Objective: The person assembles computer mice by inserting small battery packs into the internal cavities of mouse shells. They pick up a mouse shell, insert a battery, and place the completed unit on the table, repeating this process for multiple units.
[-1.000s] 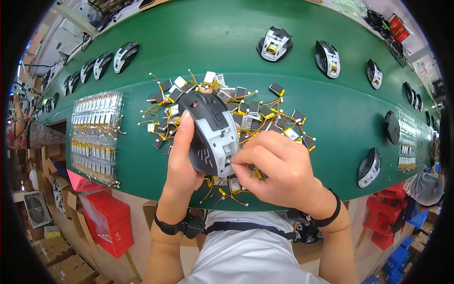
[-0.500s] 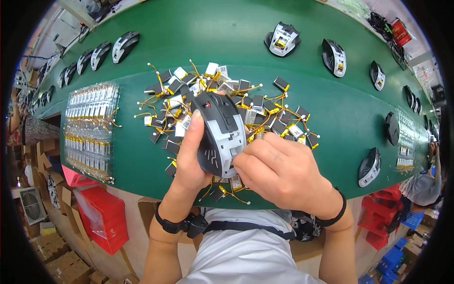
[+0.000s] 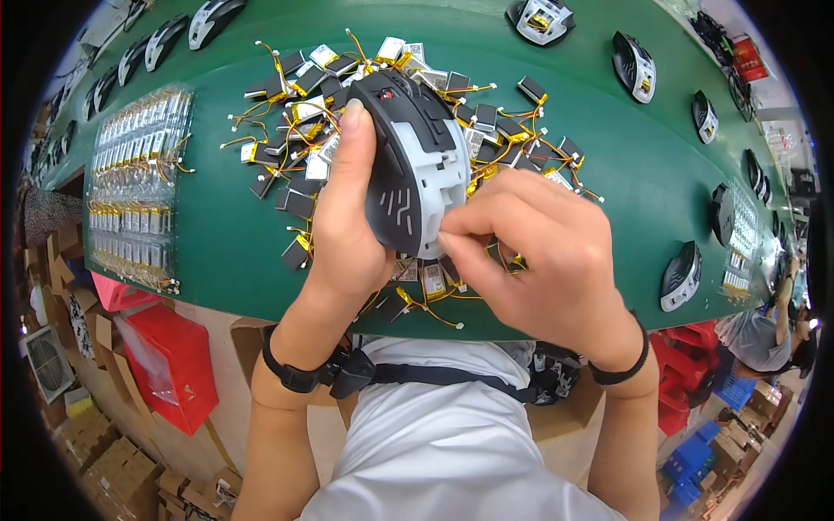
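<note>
My left hand [image 3: 349, 204] grips a black and grey computer mouse [image 3: 424, 174] with its cover off, tilted above the green table. The thumb lies along the mouse's left side. My right hand [image 3: 539, 247] is closed in a pinch at the light grey lower end of the mouse, touching its edge. Whatever sits between those fingertips is hidden. Beneath and around the mouse lies a loose pile of small battery packs [image 3: 326, 57], silver and black with yellow tape and thin wires ending in white plugs.
Clear plastic trays [image 3: 139, 187] of batteries lie at the left. Part-built mice stand in lines at the far left [image 3: 165, 43] and right [image 3: 634, 68]; another mouse [image 3: 681, 276] is at the near right. Red bins [image 3: 169, 365] stand below the table. At the right edge sits another person [image 3: 756, 343].
The table and its contents have shifted upward in view. My right fingers now pinch at the mouse's lower edge, with the knuckles drawn slightly away from it. The left hand keeps its grip.
</note>
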`<act>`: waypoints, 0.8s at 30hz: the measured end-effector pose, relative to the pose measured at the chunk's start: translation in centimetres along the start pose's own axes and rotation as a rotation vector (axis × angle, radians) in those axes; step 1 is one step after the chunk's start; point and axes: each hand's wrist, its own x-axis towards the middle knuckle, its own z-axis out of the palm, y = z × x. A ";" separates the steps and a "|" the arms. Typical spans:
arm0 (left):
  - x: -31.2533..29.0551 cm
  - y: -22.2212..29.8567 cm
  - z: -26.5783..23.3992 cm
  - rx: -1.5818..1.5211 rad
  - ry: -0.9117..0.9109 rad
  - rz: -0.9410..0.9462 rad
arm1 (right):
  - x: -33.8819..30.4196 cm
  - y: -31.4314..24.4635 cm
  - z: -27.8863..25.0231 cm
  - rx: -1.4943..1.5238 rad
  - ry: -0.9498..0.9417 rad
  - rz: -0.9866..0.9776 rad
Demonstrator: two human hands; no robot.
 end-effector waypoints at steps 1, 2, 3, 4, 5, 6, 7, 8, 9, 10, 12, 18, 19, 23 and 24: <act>0.0 0.1 0.0 -0.015 -0.004 -0.003 | -0.2 0.0 0.1 -0.012 0.023 0.014; -0.1 0.1 0.1 -0.031 -0.007 -0.007 | -0.4 0.0 0.1 0.010 0.023 0.012; -0.2 0.2 0.2 -0.046 -0.010 -0.010 | -0.3 0.2 0.0 0.029 0.020 0.011; -0.2 0.1 0.2 -0.044 0.014 -0.030 | -0.4 0.4 0.0 0.047 0.018 0.019; -0.2 0.1 0.2 -0.049 0.009 -0.040 | -0.5 0.6 0.0 0.030 0.021 -0.004; -0.2 0.2 0.3 -0.054 0.004 -0.051 | -0.7 0.8 0.1 0.013 0.024 -0.024; -0.3 0.2 0.2 -0.057 0.002 -0.060 | -0.8 0.9 0.1 -0.035 0.032 -0.078; -0.3 0.2 0.2 -0.060 0.000 -0.063 | -0.8 0.9 0.2 -0.067 0.038 -0.110; -0.3 0.2 0.2 -0.062 -0.002 -0.065 | -0.9 0.9 0.3 -0.098 0.045 -0.141; -0.1 0.2 0.2 -0.067 -0.010 -0.061 | -0.8 0.9 0.2 -0.119 0.052 -0.158; 0.0 0.1 0.3 -0.085 0.005 -0.054 | -0.7 1.0 0.0 -0.168 0.069 -0.203; -0.3 0.5 0.0 -0.100 0.103 -0.119 | -1.0 1.1 0.7 -0.198 0.089 -0.279; -0.2 0.6 -0.1 -0.103 0.099 -0.115 | -1.0 1.3 0.8 -0.173 0.102 -0.276; -0.3 0.4 0.2 -0.136 0.142 -0.130 | -2.1 1.0 1.4 -0.130 0.078 -0.230; -0.4 0.5 0.4 -0.134 0.168 -0.131 | -2.0 0.8 1.5 -0.127 0.074 -0.228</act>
